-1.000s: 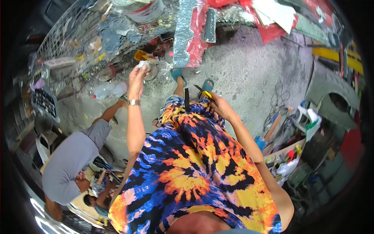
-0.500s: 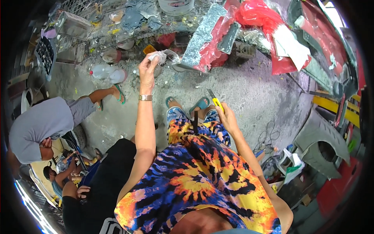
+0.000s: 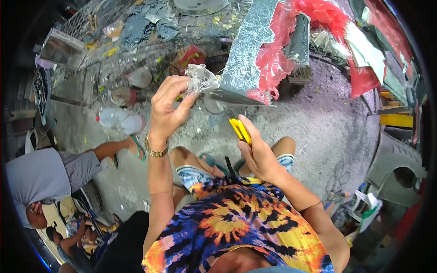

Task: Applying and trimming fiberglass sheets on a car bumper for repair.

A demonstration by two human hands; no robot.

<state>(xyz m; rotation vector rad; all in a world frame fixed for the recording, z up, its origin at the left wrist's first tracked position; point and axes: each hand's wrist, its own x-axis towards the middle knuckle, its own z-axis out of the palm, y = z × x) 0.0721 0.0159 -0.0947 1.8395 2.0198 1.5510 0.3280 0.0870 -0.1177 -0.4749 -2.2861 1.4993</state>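
Observation:
My left hand point(image 3: 170, 107) is closed, pinching a crumpled piece of clear plastic film point(image 3: 201, 78) beside the near left corner of a grey, mottled panel point(image 3: 246, 57). Torn red plastic film point(image 3: 276, 59) covers the panel's right side. In my right hand point(image 3: 260, 157) is a yellow utility knife point(image 3: 240, 130), its blade aimed up at the panel's near edge. Whether the blade touches that edge I cannot tell. A smaller dark grey piece point(image 3: 299, 40) lies on the red film.
The panel rests on a cluttered mesh-topped bench point(image 3: 205, 32) with a clear tub point(image 3: 200, 5) and a metal can point(image 3: 62, 49). Plastic bottles point(image 3: 120, 120) lie on the floor. Another person point(image 3: 41, 175) is at the left; a grey fender point(image 3: 395, 164) stands at the right.
My left hand and the film have come lower and nearer the panel's corner. The knife has moved left, close under the panel's near edge. My knees have spread and bent.

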